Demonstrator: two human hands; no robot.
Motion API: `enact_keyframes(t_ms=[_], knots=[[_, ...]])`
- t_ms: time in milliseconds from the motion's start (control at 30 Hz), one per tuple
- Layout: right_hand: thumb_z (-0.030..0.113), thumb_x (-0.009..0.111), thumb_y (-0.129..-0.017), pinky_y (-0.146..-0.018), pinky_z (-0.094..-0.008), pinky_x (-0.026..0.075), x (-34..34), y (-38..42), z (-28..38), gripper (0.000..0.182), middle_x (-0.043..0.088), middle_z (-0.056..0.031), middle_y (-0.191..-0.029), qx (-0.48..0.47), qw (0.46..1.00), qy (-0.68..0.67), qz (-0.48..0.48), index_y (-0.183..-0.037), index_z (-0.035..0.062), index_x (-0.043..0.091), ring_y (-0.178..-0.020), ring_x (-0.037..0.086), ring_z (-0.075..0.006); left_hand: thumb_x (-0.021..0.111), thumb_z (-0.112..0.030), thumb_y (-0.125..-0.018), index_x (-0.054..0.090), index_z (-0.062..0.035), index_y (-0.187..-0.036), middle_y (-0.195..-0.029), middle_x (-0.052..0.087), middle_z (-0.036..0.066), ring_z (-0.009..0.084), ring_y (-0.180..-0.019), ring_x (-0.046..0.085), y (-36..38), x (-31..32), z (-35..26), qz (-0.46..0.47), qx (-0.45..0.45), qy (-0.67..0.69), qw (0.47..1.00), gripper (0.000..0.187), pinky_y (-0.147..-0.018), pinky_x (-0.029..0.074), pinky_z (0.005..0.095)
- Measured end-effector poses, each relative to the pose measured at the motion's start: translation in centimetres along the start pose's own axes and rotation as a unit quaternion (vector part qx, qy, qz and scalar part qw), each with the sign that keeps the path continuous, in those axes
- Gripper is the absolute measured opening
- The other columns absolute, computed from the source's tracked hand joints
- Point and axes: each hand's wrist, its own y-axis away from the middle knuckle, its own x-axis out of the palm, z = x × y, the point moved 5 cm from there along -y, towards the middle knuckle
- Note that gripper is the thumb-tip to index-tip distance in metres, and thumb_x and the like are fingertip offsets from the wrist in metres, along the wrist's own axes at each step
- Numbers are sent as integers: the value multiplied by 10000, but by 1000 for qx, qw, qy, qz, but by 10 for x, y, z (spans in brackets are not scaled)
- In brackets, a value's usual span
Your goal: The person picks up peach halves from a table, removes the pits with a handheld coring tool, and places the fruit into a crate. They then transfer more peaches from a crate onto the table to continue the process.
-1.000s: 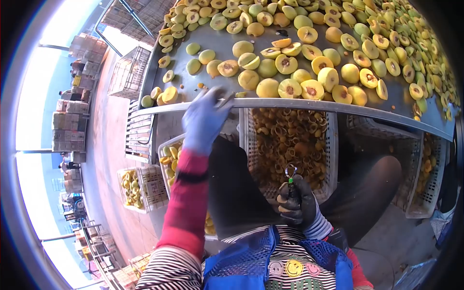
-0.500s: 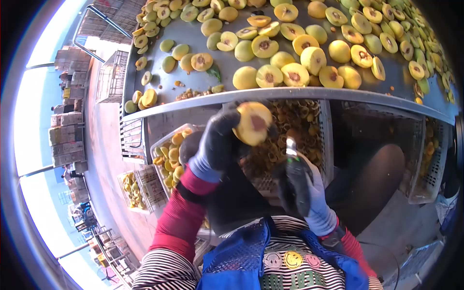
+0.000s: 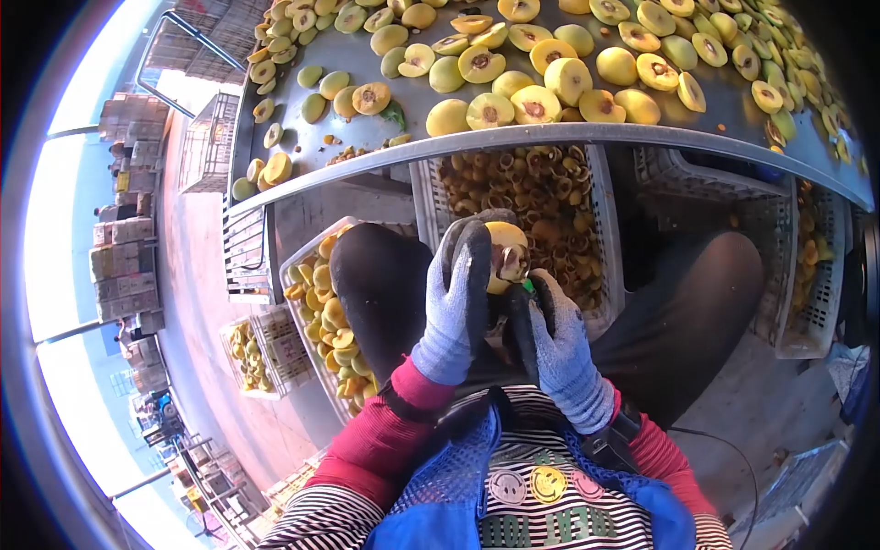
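Peach half gripped in my left hand, cut face turned toward the right so the pit is reachable. My right hand is closed round what seems a green-handled pitting tool, mostly hidden, tip at the fruit. Both are above my lap, over the near edge of the crate of scraps.

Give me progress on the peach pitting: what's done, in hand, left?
Done: white plastic crate of pitted halves by the left knee, crate of pits under the table. In hand: left hand holds a yellow peach half; right hand works a green-handled tool at it. Left: many halves on the steel table.
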Motion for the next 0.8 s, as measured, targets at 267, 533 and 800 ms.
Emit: enact_keyframes(t_ms=[267, 533, 800], knots=[[88, 525, -902, -595, -372, 462, -8, 6, -10, 228, 596, -175, -736, 130, 985, -109, 14, -1086, -46, 501, -664, 618, -312, 457, -352, -978, 550, -8, -1139, -998, 610, 83, 124, -873, 581, 13, 12, -2, -22, 23, -21, 999, 391, -794, 473, 255], [155, 513, -933, -631, -339, 498, -25, 11, -60, 259, 635, -114, -803, 229, 892, -386, -55, -1120, -26, 509, -660, 631, -243, 444, -349, -982, 542, -15, -1144, -1002, 604, 90, 133, -898, 583, 20, 7, -8, -50, 13, 64, 997, 384, -776, 489, 252], [52, 582, -880, -734, -350, 485, -18, 22, 8, 314, 605, -211, -925, -139, 981, 138, 0, -1155, -73, 496, -777, 617, -323, 541, -302, -947, 524, -33, -1178, -1061, 573, 77, 131, -956, 556, 18, 13, -4, -31, 27, -13, 999, 355, -857, 468, 275]])
